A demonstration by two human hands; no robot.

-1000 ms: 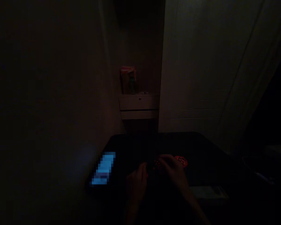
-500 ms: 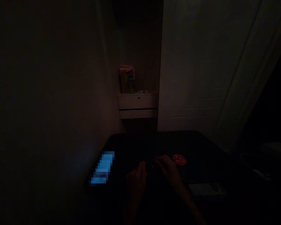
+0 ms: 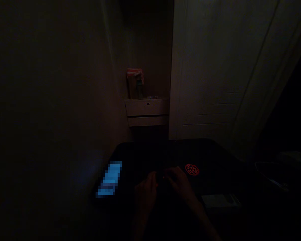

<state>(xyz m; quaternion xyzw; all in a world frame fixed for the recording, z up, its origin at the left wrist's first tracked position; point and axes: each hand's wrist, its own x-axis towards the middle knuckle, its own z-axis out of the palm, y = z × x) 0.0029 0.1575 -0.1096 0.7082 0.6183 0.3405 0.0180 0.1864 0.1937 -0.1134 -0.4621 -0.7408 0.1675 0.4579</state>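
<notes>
The scene is very dark. My left hand (image 3: 146,189) is over the dark table (image 3: 150,152), its fingers curled together, with a small red spot at the fingertips. Facing it, my right hand (image 3: 178,180) has its thumb and fingers pinched, and another tiny red spot shows beside them. What either hand holds is too dark and small to name. Just beyond my right hand lies a round red dish (image 3: 192,169) with several small light-red pieces in it.
A lit screen (image 3: 110,179), blurred into blocks, lies at the table's left. A pale flat rectangular object (image 3: 220,201) is at the right front. Behind are a drawer unit (image 3: 147,108) holding a bottle (image 3: 139,91) and a bag, and a pale panelled door (image 3: 205,67). A cable (image 3: 268,175) shows at far right.
The view has shifted very slightly. Both hands keep nearly the same place and pose, with the right fingertips moved a little.
</notes>
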